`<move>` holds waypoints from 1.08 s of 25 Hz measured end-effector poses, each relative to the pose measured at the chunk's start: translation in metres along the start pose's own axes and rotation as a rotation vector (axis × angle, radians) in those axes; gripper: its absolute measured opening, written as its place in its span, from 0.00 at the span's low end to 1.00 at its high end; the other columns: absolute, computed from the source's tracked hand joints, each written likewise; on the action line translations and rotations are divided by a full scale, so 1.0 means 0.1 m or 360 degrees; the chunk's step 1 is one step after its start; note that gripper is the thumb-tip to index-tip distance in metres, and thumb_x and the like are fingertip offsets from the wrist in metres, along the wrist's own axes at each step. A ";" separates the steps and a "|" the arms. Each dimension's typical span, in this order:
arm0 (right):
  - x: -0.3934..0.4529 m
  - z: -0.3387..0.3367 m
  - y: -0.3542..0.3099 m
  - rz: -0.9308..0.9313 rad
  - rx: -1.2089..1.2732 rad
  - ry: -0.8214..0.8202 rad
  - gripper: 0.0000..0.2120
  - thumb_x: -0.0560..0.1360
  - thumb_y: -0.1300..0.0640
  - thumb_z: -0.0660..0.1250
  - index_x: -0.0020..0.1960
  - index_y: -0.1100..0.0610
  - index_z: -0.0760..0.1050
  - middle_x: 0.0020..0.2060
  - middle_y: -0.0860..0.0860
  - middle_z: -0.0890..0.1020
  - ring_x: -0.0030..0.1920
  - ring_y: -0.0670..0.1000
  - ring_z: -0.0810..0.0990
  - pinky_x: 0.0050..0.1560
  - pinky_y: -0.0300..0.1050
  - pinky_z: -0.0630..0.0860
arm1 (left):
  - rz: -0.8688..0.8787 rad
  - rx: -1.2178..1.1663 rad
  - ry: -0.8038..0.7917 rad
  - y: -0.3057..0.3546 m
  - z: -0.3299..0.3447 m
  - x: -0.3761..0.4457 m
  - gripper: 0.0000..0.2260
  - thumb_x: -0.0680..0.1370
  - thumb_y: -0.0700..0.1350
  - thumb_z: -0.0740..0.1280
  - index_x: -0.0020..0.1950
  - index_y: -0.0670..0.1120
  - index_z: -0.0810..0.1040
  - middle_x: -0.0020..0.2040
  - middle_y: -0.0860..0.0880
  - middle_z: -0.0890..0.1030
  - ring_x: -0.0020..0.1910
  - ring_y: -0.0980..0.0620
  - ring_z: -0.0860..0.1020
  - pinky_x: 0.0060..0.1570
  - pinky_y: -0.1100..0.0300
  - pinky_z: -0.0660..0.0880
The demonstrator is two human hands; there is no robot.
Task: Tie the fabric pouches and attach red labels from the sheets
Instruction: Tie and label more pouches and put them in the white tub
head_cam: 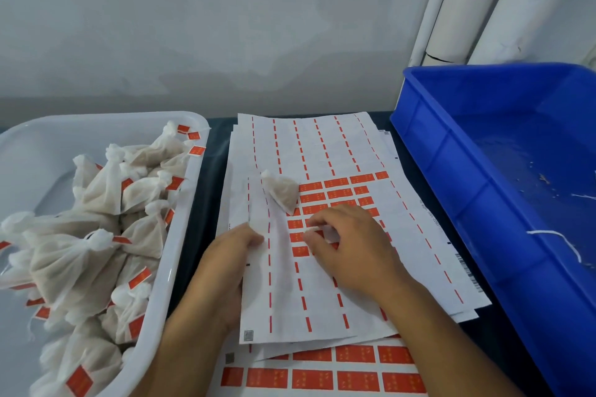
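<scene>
A single tied fabric pouch [282, 192] lies on the top label sheet [322, 284], just beyond both hands. The left hand [225, 261] holds that sheet's left edge with curled fingers, while the right hand [351, 248] picks at a red label [317, 234] with bent fingertips. Finished pouches [96, 235] fill the white tub [180, 235]; a blue bin [451, 151] sits right.

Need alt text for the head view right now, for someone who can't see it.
Both hands work at a label sheet: the right hand picks at a red label, the left hand holds the sheet's edge. One pouch lies on the sheet, a white tub of labelled pouches sits left, a blue bin right.
</scene>
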State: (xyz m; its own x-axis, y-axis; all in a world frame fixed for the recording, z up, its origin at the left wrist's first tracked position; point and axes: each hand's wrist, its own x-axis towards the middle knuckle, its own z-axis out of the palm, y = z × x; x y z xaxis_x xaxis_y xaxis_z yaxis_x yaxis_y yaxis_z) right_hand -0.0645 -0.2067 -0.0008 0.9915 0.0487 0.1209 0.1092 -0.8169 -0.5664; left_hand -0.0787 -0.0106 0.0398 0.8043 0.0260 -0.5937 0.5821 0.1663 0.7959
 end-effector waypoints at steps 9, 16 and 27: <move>-0.04 -0.10 -0.12 -0.0068 0.0052 -0.0098 0.19 0.74 0.29 0.63 0.61 0.35 0.74 0.59 0.32 0.76 0.52 0.38 0.74 0.58 0.36 0.70 | -0.0009 0.0126 -0.0304 0.00 0.01 0.03 0.17 0.77 0.43 0.74 0.64 0.50 0.77 0.50 0.41 0.87 0.44 0.36 0.87 0.33 0.51 0.83; -0.06 -0.27 -0.16 -0.0031 0.0123 -0.0178 0.16 0.74 0.30 0.67 0.57 0.37 0.79 0.50 0.30 0.78 0.46 0.38 0.80 0.49 0.30 0.74 | 0.0118 0.0119 -0.0177 -0.11 0.03 0.14 0.13 0.78 0.46 0.74 0.61 0.54 0.78 0.47 0.46 0.88 0.43 0.40 0.87 0.43 0.43 0.84; -0.11 -0.23 -0.23 -0.0107 0.0180 -0.0130 0.13 0.77 0.36 0.69 0.54 0.42 0.84 0.49 0.35 0.83 0.46 0.38 0.80 0.49 0.27 0.70 | 0.0330 0.0323 -0.0211 -0.20 0.11 0.14 0.18 0.72 0.58 0.75 0.61 0.62 0.77 0.47 0.55 0.88 0.43 0.49 0.88 0.38 0.52 0.84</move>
State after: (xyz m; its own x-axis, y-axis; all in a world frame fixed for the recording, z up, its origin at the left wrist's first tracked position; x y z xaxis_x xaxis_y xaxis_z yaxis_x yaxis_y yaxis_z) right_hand -0.0798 -0.2015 0.0297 0.9837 0.1512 0.0976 0.1781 -0.7404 -0.6482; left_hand -0.0775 -0.0243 0.0168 0.9092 -0.0919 -0.4061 0.4052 -0.0294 0.9137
